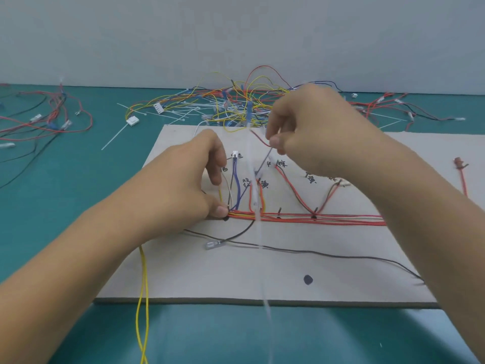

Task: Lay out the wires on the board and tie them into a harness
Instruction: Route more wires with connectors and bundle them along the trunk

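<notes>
**Tie across the trunk, both hands on it**

I start on the wire trunk (315, 218). Its red and orange strands lie flat on the board (236, 279), long axis left to right, from the left thumb across to the right forearm. The white cable tie (254, 179) crosses it at right angles. It's blurred, coming from the far side, over the trunk and off the board's near edge toward me. That crossing is the thing to watch. It sits just beside the left hand (183, 185) and below the right hand (315, 132), so the left is nearer.

Left hand: fingers curled, thumb tip down on the trunk's left end, pinching it where the blue wires (237, 185) branch up to a white connector (234, 154). Right hand: lifted off the board, thumb and forefinger closed on a thin dark strand (263, 161) that slants down toward the crossing. I can't tell whether the tie's upper end is in that pinch too; it's too blurred.

My read is that cinching needs a pull along the tie's own line, square to the trunk, with the left hand keeping the bundle steady.

Further out, a long dark wire (315, 252) lies loose across the near board and a yellow wire (143, 285) hangs off its near edge. The tangled wire pile (236, 101) sits behind the board, with red leads (52, 122) out on the green table (78, 193).
</notes>
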Action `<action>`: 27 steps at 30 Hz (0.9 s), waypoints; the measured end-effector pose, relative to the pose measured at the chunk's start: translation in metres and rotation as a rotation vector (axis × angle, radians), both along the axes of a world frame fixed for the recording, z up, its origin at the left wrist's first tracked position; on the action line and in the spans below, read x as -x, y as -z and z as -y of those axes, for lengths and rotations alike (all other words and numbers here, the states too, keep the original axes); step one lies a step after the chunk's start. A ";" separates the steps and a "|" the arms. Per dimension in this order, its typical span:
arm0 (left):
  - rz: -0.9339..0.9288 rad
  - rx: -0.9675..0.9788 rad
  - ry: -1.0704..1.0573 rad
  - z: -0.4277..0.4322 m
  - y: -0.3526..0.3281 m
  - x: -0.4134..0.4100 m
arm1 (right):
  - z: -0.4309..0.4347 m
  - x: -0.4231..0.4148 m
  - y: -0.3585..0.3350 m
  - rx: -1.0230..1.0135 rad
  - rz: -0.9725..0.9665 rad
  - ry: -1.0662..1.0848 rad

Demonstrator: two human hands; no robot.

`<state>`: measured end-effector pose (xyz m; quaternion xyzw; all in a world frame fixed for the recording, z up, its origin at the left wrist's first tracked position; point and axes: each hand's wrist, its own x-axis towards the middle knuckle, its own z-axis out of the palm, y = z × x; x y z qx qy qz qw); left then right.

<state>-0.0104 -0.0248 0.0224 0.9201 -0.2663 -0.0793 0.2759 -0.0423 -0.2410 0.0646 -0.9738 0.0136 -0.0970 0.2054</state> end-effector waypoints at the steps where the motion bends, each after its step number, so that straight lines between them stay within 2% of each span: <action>1: -0.004 0.015 -0.025 0.000 0.001 0.000 | -0.004 -0.007 0.000 0.006 0.001 -0.003; 5: 0.073 0.036 -0.170 0.000 0.005 -0.001 | -0.019 -0.030 0.005 0.047 -0.011 -0.038; 8: 0.244 -0.081 -0.269 -0.002 0.007 -0.004 | -0.026 -0.041 0.009 0.056 -0.020 -0.049; 11: 0.266 -0.095 -0.315 -0.004 0.008 -0.007 | -0.030 -0.047 0.010 0.041 -0.024 -0.054; 20: 0.214 -0.045 -0.121 -0.009 0.004 -0.003 | -0.034 -0.054 0.018 0.023 -0.084 -0.058; 27: 0.209 -0.047 -0.091 -0.014 0.012 -0.012 | -0.034 -0.059 0.026 0.013 -0.066 -0.048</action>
